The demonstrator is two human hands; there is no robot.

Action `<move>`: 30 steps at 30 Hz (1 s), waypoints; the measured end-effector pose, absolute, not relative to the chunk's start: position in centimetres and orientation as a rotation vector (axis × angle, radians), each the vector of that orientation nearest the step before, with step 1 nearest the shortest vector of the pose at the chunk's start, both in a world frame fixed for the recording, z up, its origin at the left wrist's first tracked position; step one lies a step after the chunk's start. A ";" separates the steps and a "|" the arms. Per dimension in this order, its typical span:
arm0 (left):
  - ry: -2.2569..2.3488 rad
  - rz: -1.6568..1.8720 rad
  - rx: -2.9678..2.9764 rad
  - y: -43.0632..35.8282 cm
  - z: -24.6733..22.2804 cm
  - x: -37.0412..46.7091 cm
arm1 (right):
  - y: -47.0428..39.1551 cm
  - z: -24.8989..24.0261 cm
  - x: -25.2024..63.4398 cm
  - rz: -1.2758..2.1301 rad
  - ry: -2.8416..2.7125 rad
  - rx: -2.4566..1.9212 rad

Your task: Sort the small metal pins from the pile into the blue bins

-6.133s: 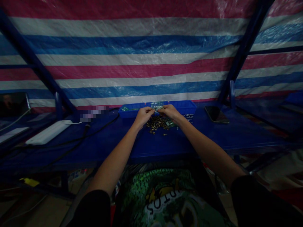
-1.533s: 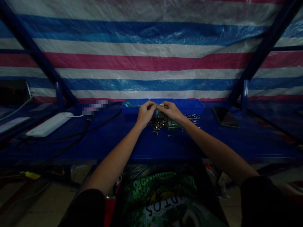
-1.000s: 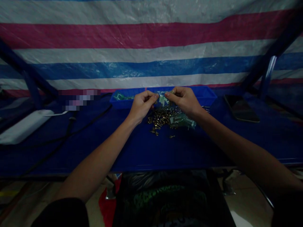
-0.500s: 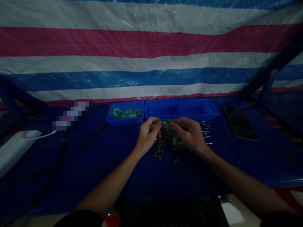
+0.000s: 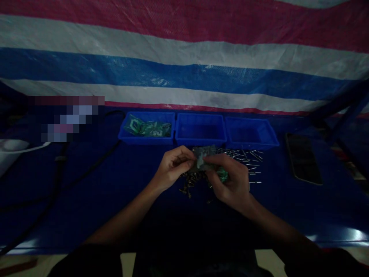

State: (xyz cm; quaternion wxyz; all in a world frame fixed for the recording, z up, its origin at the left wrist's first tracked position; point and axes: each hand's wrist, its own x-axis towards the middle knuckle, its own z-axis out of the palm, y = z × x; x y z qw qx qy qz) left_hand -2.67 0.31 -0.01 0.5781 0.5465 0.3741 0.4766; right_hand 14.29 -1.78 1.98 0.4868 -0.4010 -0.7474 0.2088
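1. Pinching a clear packet (image 5: 201, 154) between left hand (image 5: 174, 165) and right hand (image 5: 230, 179); whether sealed, cannot tell.
2. Seeing brass pieces (image 5: 191, 178) loose just below, silver pins (image 5: 255, 182) beside, apparently unpacked.
3. Judging packets (image 5: 150, 128) in the leftmost blue bin (image 5: 145, 141) probably finished.

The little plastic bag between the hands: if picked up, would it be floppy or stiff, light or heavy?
The little plastic bag is probably floppy, since its thin film looks creased. It seems light, as the left hand appears merely to pinch it at one side. The pale piece seemingly inside may feel stiffer, though it is blurred.
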 end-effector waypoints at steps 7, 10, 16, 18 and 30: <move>1.094 1.297 1.475 0.0 0.3 -2.3 | -1.3 1.1 14.8 0.656 -1.853 -0.935; 1.127 1.354 1.516 0.0 -0.3 -2.0 | -1.1 0.9 15.0 0.667 -1.873 -0.926; 1.100 1.298 1.651 0.0 -1.3 -2.0 | -1.2 0.0 14.6 0.594 -1.817 -1.023; 1.091 1.327 1.623 -0.1 -1.3 -2.1 | -1.1 -0.4 14.4 0.611 -1.752 -1.051; 1.112 1.209 1.596 -0.1 -0.9 -2.6 | -0.6 -0.1 15.2 0.459 -1.672 -1.140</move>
